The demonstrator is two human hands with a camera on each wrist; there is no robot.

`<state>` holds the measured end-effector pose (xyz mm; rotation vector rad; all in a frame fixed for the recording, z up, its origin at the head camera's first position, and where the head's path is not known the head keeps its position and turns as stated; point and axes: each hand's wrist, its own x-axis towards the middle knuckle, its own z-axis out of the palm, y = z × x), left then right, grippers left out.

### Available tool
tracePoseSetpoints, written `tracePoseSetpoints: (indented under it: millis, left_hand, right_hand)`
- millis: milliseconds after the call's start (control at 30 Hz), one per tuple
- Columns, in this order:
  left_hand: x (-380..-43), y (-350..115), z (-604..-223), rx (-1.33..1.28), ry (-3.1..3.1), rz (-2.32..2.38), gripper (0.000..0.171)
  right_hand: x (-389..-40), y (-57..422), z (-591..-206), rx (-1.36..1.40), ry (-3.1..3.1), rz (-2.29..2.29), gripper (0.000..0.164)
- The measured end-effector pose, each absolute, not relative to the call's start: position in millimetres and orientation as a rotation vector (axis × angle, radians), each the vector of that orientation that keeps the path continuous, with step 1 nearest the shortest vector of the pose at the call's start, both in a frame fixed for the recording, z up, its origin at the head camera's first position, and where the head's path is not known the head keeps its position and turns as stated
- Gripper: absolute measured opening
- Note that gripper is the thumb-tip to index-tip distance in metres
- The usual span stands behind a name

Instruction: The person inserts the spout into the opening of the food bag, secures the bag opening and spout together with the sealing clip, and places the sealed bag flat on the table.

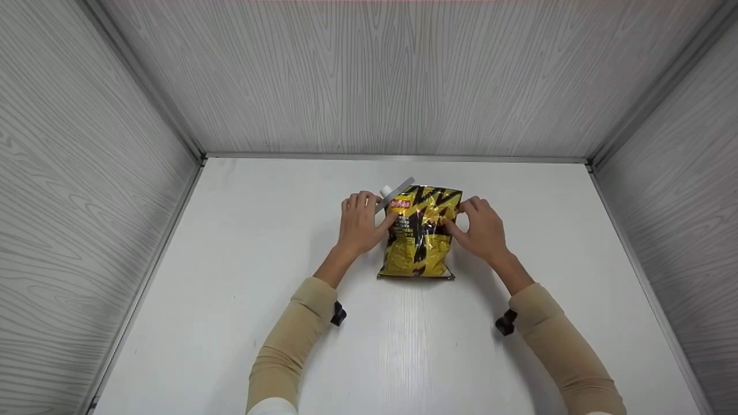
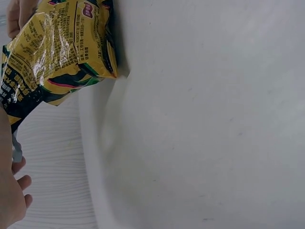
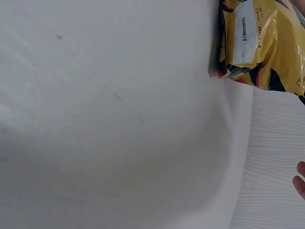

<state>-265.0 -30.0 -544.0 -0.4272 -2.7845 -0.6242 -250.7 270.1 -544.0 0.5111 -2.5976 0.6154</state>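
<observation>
A yellow and black snack bag [image 1: 418, 242] stands upright on the white table, its printed side toward me. Slanting across its upper left corner is a grey bar [image 1: 402, 187] with a white round piece [image 1: 386, 191] on it, which looks like a bag clip. My left hand [image 1: 360, 223] holds the bar and the bag's left side, thumb on the front. On the other side, my right hand [image 1: 483, 230] pinches the bag's right edge between thumb and fingers. The left wrist view shows the bag [image 2: 57, 47] and a grey end of the bar [image 2: 17, 150] beside the left fingers. Only fingertips [image 3: 299, 183] and part of the bag [image 3: 267, 47] show in the right wrist view.
The white table [image 1: 288, 230] is enclosed by grey wood-grain panels at the back [image 1: 369, 80], left [image 1: 86, 202] and right [image 1: 680, 173]. A metal strip [image 1: 398, 157] runs along the table's back edge.
</observation>
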Motion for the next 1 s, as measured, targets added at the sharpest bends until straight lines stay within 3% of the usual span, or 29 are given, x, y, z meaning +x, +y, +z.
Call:
tracePoseSetpoints:
  millis: [1000]
  left_hand:
    - [-270, -26, -554, -0.361, -2.828, -0.603, 0.065]
  right_hand:
    - [-253, 272, -554, 0.513, -2.642, 0.619, 0.04]
